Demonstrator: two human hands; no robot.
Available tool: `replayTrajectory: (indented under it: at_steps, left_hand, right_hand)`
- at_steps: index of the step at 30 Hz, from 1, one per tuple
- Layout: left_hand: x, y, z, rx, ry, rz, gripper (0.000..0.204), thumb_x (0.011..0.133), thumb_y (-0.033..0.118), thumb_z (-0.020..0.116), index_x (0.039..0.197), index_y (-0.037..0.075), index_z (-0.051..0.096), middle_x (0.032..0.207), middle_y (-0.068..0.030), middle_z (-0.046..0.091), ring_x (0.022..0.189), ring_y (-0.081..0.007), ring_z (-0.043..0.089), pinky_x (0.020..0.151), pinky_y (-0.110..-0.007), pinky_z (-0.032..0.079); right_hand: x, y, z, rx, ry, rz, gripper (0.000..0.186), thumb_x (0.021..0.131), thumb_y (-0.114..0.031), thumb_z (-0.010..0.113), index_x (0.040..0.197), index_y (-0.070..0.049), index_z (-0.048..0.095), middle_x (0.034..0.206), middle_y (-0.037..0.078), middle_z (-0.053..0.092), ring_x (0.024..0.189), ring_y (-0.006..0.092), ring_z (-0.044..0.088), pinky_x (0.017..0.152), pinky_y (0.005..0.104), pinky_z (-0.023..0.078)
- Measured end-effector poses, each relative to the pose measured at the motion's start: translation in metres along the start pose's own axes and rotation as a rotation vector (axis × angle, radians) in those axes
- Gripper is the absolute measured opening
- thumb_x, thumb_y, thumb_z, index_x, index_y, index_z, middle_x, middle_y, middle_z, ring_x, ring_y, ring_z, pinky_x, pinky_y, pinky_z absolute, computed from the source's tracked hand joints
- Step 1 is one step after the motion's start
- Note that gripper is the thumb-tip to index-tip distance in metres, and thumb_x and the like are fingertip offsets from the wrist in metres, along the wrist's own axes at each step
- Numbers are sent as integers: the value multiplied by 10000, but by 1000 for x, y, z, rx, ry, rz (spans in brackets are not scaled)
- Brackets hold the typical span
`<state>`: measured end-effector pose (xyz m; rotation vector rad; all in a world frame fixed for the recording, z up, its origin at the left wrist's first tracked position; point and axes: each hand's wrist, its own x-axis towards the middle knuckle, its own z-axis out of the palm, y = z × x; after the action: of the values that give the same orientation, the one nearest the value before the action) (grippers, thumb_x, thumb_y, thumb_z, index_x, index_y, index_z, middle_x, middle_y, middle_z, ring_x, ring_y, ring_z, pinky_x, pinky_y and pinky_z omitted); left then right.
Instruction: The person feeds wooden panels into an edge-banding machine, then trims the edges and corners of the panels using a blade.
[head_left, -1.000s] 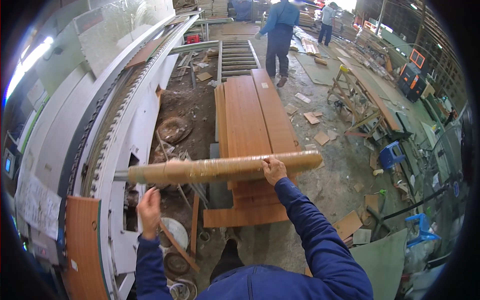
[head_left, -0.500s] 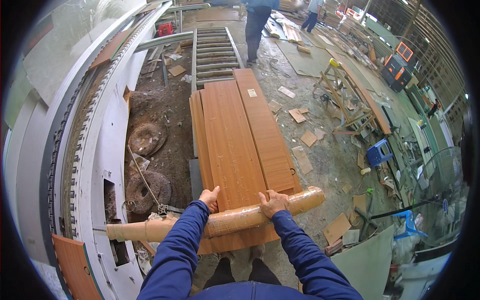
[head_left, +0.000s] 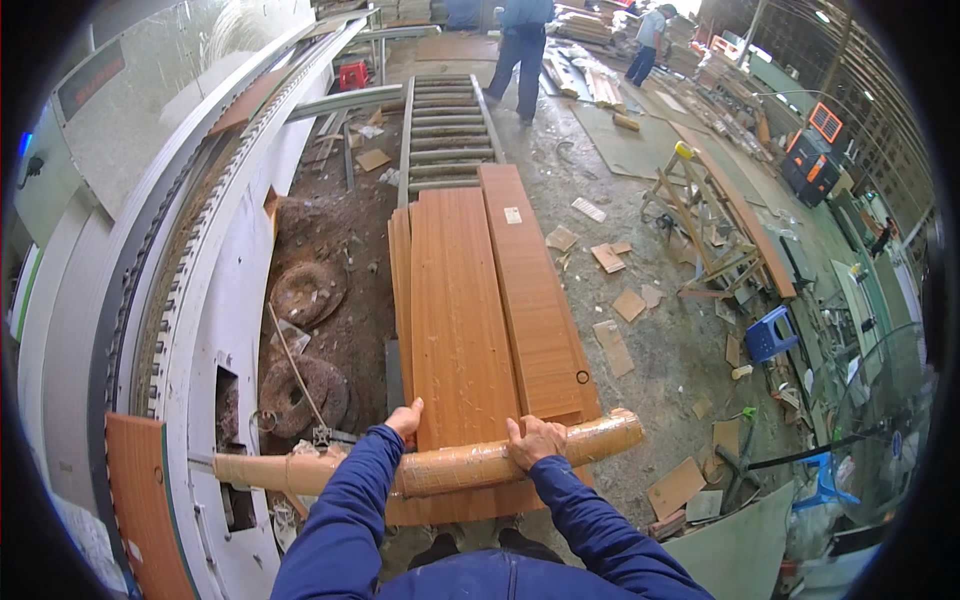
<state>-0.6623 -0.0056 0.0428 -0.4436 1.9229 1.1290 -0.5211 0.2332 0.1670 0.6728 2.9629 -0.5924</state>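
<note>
Soft, fairly even light falls on my left hand (head_left: 405, 420) and right hand (head_left: 537, 443), both reasonably sharp, while small glints sit along the wrapped tube (head_left: 470, 468) between my sleeves (head_left: 345, 510). Beyond, a washed-out white patch glares at the top right, beside a dim roof (head_left: 890, 125) dotted with small lamps (head_left: 822, 16). Toward the rim my view bends the machine (head_left: 205, 270) into a curve, black swallows the corners, and the far people (head_left: 650, 45) look soft.
</note>
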Motion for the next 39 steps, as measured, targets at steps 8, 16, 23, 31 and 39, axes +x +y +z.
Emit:
replayTrajectory:
  at_steps: [8,16,23,31,39]
  left_hand:
    - [-35,21,-23,206,608,329,661,950,519,269,946,-12,664,951,-302,613,977,-452,574,856,-499,438]
    - [-72,61,-51,272,719,534,618,958,467,311,846,-38,650,906,-308,604,924,-464,584,766,-511,464]
    - [-73,67,-78,150,533,473,643,952,464,326,900,-93,644,944,-366,578,1003,-469,564,865,-485,455]
    - [-138,7,26,-56,547,584,608,976,402,349,727,-92,600,668,-299,583,675,-376,634,600,-452,441]
    - [-140,-27,42,-258,584,573,610,978,423,347,733,-78,594,664,-261,595,652,-352,613,595,-456,421]
  right_hand:
    - [7,12,12,85,137,-58,474,874,-468,498,1078,-54,609,981,159,665,929,305,623,893,427,386]
    - [5,10,8,109,91,-84,499,902,-486,455,1075,-44,612,952,175,673,926,310,628,869,428,392]
    - [3,10,10,176,131,-88,489,939,-488,387,1066,-78,622,862,163,685,853,337,647,830,436,425]
    - [46,51,-9,1376,155,225,473,969,-388,422,811,-9,655,688,82,645,554,141,599,454,270,456]
    - [72,-22,-189,945,491,-639,300,893,-184,588,1115,17,595,1050,122,631,906,175,601,800,298,493]
